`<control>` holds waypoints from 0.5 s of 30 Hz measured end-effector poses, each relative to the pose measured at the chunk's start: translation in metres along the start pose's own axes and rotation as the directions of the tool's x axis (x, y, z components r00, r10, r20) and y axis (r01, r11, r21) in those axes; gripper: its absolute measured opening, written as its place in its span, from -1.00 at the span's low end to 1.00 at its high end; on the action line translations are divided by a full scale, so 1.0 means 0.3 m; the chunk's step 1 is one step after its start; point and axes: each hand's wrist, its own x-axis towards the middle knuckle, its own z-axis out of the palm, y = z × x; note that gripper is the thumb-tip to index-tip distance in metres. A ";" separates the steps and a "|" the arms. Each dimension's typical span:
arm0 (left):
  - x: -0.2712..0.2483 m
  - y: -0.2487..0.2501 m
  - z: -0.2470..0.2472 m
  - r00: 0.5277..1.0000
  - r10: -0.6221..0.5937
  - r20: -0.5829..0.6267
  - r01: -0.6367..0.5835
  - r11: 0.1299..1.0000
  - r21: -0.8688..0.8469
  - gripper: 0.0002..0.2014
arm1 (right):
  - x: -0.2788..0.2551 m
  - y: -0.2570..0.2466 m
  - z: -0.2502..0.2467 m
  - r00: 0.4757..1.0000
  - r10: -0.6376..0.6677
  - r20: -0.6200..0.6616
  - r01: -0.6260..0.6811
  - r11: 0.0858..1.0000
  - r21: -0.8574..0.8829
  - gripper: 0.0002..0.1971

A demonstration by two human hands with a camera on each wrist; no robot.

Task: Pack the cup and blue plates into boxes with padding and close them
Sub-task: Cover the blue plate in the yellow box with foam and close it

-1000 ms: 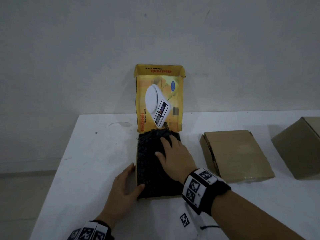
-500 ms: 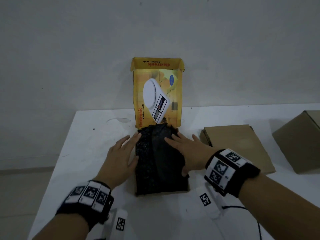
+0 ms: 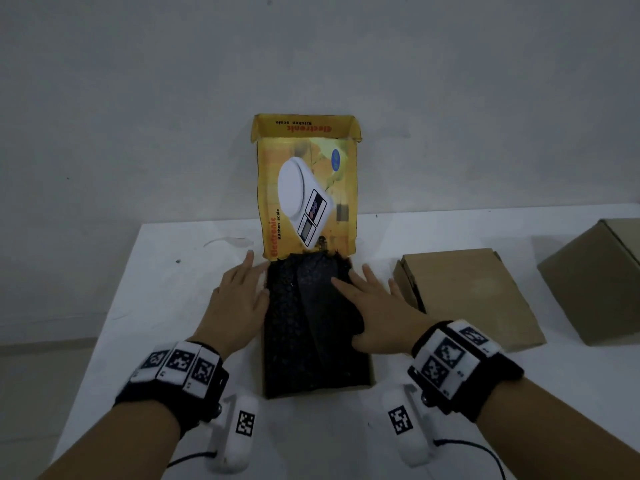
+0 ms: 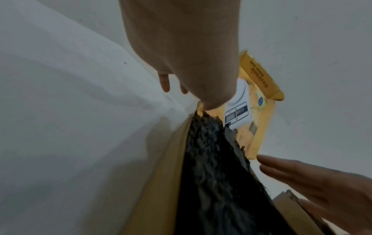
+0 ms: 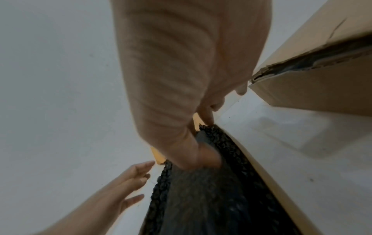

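Both hands flat, fingers straight: left hand (image 3: 239,299) beside the black padding (image 3: 311,341), right hand (image 3: 377,310) on it

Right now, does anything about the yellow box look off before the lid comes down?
The black padding bulges unevenly above the rim of the yellow box, with a folded ridge down its middle. The lid stands upright. Nothing looks spilled.

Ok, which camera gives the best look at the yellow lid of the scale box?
The head view: the yellow lid stands upright, fully visible with its scale picture. The left wrist view shows the lid slanted and partly behind the left hand. The right wrist view shows only yellow slivers.
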 end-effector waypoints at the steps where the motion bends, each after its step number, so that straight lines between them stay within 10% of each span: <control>1: 0.015 0.009 -0.014 0.998 -0.030 -0.060 0.024 0.994 -0.103 -0.48 | -0.006 -0.001 0.000 0.998 -0.007 -0.065 0.009 0.999 0.038 -0.09; 9: 0.210 0.084 -0.146 0.931 -0.359 0.062 0.275 0.583 -0.764 -0.37 | 0.071 -0.093 0.154 0.992 -0.100 -0.077 0.102 0.995 0.021 0.23; 15: 0.230 0.107 -0.234 0.960 -0.240 0.143 0.257 0.563 -0.786 -0.42 | 0.103 -0.104 0.197 0.994 -0.054 -0.099 0.047 0.996 -0.071 0.20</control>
